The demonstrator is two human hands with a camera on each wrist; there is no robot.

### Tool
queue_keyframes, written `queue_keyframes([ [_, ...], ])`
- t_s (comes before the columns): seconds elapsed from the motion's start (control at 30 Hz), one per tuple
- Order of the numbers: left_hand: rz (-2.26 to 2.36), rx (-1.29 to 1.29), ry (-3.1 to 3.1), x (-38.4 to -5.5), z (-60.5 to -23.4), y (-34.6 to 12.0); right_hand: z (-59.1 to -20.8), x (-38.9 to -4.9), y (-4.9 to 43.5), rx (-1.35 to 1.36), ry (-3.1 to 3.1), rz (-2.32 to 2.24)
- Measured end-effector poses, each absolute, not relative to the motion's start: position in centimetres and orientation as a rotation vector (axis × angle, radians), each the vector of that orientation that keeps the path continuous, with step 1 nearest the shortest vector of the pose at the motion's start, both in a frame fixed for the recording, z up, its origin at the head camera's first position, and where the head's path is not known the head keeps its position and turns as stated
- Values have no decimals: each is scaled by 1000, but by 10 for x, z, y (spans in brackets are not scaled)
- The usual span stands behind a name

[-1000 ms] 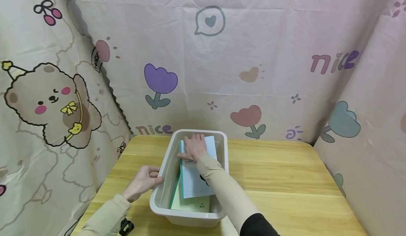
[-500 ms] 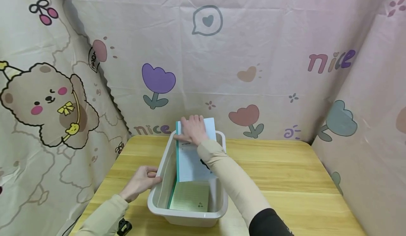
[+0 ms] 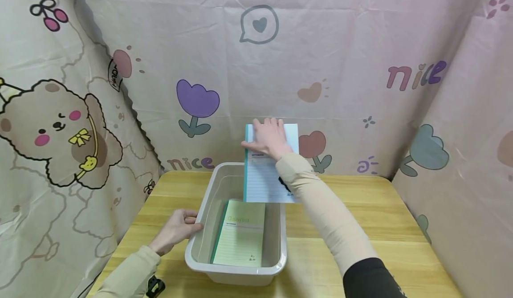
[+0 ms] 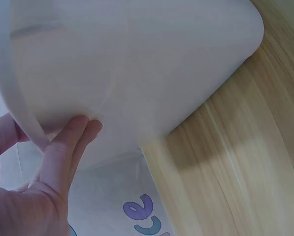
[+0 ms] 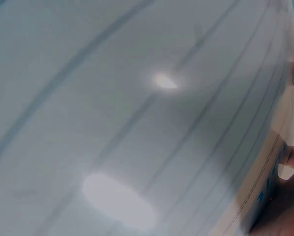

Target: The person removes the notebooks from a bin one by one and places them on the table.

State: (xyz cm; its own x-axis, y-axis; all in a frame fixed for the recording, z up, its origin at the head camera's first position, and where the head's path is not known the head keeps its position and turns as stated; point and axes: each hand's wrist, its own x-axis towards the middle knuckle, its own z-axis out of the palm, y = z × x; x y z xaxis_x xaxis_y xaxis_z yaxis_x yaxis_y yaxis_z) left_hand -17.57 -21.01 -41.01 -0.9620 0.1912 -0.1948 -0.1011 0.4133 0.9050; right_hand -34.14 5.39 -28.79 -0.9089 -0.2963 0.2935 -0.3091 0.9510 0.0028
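Observation:
A light-blue lined notebook [image 3: 262,180] with a teal spine is up over the far right end of a pale plastic bin [image 3: 235,269]. My right hand [image 3: 270,138] grips it near the top, fingers over the upper edge and thumb at the spine side. Its ruled cover [image 5: 137,123] fills most of the right wrist view. Inside the bin a light-green notebook [image 3: 240,238] lies flat. My left hand [image 3: 175,232] holds the bin's left rim; the left wrist view has its fingers [image 4: 63,152] against the outer wall, under the rim.
The bin stands on a wooden table [image 3: 360,226], left of its middle. Printed cloth [image 3: 256,66] hangs behind and at both sides. A small black object [image 3: 155,286] is by the left sleeve.
My right hand has lifted the blue notebook up out of the bin and to the right, uncovering more of the green one. The left hand has stayed on the rim.

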Motion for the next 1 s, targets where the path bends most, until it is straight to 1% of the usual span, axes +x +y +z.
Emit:
queue_keyframes([
  [0.23, 1564, 54, 2408, -176, -411, -211, -291, -346, 102, 410, -2837, 118],
  [0.43, 1560, 31, 2421, -177, -411, -211, -311, -348, 144, 386, -2862, 126],
  [0.7, 1580, 60, 2403, -176, -414, -214, -354, -352, 178, 410, -2880, 114],
  [1.0, 1571, 69, 2428, -175, -414, -211, -427, -351, 205, 428, -2879, 127],
])
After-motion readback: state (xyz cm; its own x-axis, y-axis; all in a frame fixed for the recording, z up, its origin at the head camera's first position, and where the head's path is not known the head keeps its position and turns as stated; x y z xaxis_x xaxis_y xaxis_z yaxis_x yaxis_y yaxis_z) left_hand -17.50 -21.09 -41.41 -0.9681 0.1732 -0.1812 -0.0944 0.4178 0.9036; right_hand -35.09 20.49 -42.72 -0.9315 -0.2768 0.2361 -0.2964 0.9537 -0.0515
